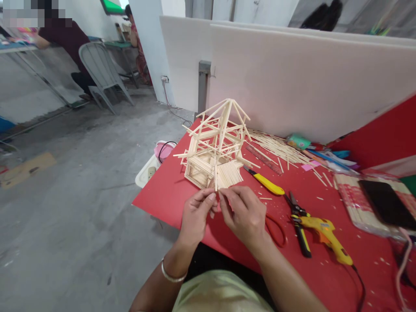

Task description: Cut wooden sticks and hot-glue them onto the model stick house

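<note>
A pavilion-like model of thin wooden sticks, with a peaked open roof frame, stands upright at the red table's near left corner. At its front, a pale wooden stick runs down to my fingertips. My left hand is closed in a pinch at the stick's lower end, a silvery bangle on its wrist. Just to the right, my right hand pinches at the same spot, its fingertips almost touching the left ones. My fingers partly hide what lies between them.
Right of my hands lie a yellow utility knife, black-and-yellow cutters, a red-handled tool and a yellow glue gun. Behind them are loose sticks and a phone on packed sticks. White boards stand behind the table.
</note>
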The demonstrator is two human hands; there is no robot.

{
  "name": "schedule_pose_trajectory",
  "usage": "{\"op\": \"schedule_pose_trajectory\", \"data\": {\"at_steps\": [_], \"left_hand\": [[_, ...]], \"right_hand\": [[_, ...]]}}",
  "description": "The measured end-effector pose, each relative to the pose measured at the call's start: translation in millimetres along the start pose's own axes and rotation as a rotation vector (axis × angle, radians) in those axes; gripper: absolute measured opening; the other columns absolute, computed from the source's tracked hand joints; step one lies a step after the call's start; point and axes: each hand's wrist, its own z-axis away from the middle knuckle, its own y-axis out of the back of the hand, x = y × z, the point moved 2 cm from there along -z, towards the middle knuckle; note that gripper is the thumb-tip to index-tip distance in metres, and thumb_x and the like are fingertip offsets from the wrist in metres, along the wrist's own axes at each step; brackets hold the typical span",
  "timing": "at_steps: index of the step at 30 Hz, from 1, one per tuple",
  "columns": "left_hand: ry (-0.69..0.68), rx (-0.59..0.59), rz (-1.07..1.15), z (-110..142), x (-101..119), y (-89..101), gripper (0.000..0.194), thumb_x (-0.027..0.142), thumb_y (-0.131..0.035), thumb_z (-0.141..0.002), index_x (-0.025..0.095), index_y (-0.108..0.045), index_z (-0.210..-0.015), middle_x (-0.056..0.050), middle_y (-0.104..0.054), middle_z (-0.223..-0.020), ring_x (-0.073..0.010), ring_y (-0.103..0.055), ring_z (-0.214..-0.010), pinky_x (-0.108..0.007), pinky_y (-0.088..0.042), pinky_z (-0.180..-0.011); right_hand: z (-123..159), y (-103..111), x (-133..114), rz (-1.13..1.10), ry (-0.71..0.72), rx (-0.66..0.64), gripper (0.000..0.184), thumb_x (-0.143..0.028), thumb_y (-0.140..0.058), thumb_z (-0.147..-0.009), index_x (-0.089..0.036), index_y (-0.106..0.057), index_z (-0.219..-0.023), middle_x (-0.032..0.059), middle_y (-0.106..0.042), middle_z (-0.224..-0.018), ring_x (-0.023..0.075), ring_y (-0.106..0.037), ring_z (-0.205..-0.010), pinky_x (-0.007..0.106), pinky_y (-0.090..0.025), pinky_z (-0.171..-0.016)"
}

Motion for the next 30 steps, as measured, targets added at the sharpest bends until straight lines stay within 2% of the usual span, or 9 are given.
{"op": "schedule_pose_trajectory", "data": {"at_steps": [17,30], "left_hand": [[-0.025,-0.026,-0.013,-0.8,0.9,-1.7,0.019,0.03,-0.073,-0.083,0.016,-0.074,-0.095,0.001,-0.064,-0.068,-0.0075,-0.056,-0.059,-0.018,-0.045,-0.055],[-0.014,-0.022,-0.024,-2.6,1.3,-4.7,0.024,0.033,-0.075,-0.08,0.015,-0.073,-0.095,0.001,-0.062,-0.066,-0.0084,-0.056,-0.057,-0.019,-0.046,-0.053]], "right_hand": [[-4.5,4.0,-3.4,0.032,0.005,-0.022,0.02,-0.02,-0.065,-0.087,-0.02,-0.065,-0.107,0.0068,-0.065,-0.091,0.0176,-0.06,-0.081,0.031,-0.049,-0.072],[0.0,6.7,-0.2,-0.008,0.022,0.018,0.027,-0.016,-0.065,-0.084,-0.023,-0.064,-0.111,0.0062,-0.066,-0.09,0.0183,-0.059,-0.079,0.032,-0.049,-0.072]]}}
